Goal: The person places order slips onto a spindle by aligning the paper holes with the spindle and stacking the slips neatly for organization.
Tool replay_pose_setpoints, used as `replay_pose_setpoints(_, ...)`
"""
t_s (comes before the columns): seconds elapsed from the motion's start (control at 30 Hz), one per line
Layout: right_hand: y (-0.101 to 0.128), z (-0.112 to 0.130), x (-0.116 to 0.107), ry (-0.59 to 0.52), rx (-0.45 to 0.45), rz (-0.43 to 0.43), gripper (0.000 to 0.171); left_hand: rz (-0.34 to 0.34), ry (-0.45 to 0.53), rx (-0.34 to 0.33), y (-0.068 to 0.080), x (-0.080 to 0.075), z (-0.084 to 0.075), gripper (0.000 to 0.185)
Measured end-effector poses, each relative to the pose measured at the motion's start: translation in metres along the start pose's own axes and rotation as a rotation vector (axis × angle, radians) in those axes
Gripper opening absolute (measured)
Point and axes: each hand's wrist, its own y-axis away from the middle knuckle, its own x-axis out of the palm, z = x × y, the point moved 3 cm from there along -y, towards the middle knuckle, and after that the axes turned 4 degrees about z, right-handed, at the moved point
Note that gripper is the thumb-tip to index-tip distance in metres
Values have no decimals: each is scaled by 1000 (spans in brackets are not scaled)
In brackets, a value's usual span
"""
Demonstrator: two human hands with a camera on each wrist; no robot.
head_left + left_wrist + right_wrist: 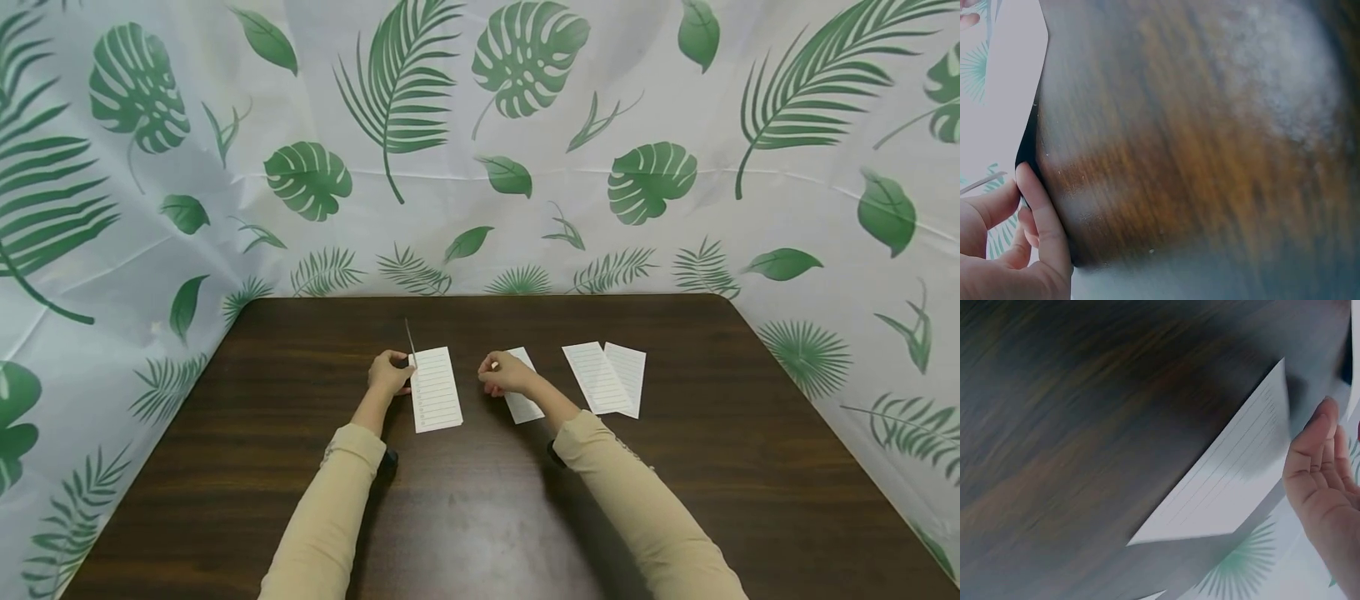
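On the dark wooden table (487,517), the left hand (388,373) pinches a thin lined white paper slip (435,388) at its left edge, lifting one sheet upright. It looks light and floppy, best taken by an edge. Right of that slip, the right hand (504,373), fingers curled, rests on a second lined slip (522,400); whether it grips is unclear. Farther right lie two overlapping slips (609,377).

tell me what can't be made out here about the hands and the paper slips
- Head view: what is written on the lined slip is too small to read.
- Head view: the right hand covers part of the slip under it; whether the fingers pinch it cannot be told.
- Left wrist view: the paper is cut off by the left edge; the table is blurred.
- Right wrist view: the slip is blurred; its lines are faint.
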Motion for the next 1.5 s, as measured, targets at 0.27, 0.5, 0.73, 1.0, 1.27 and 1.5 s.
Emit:
replay_pose_setpoints(0.27, 1, -23, -25, 47, -68, 16, 22, 5, 4, 11, 0, -1, 0, 37)
replay_pose_setpoints(0.5, 53, 38, -38, 296, -40, -31, 23, 9, -7, 18, -1, 0, -1, 37)
replay_pose_setpoints(0.73, 57, 27, -49, 430, -58, -75, 27, 9, -6, 21, -1, 0, -1, 37)
replay_pose_setpoints(1.0, 63, 22, -54, 485, 26, -6, 59, 10, -3, 13, -1, 1, 0, 36)
replay_pose_setpoints(1.27, 64, 17, -53, 560, 29, 72, 75, 14, -9, 5, 1, 0, -1, 37)
replay_pose_setpoints(1.5, 66, 17, -49, 568, 67, 98, 84, 9, -11, 7, -1, 0, 1, 36)
